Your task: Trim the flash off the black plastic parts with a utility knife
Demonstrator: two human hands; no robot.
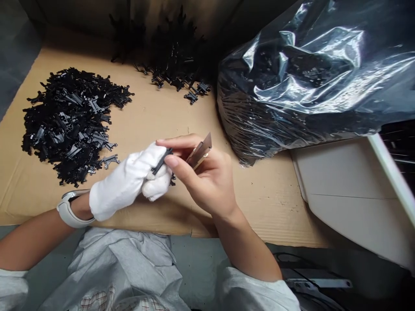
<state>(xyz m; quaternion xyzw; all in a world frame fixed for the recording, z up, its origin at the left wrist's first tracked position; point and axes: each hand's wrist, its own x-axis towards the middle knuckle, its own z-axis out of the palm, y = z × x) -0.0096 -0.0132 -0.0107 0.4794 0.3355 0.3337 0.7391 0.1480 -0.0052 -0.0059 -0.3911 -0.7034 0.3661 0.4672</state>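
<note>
My left hand point(129, 177), in a white glove, is closed around a small black plastic part point(161, 161). My right hand point(207, 177) is bare and meets the left above the cardboard, thumb and fingertips at the black part's end. Tucked in the right palm is a flat, brownish, blade-like tool point(200, 152) with its broad end pointing up and away. Most of this tool is covered by the fingers. Left of the hands lies a heap of similar black plastic parts point(69, 121), and one loose part point(110, 160) rests near the gloved wrist.
A big plastic bag point(308, 86) filled with black parts stands at the back right. More black parts point(181, 73) are piled in shadow at the back. Cardboard point(155, 116) covers the table. A grey-white tray point(353, 185) sits at the right edge.
</note>
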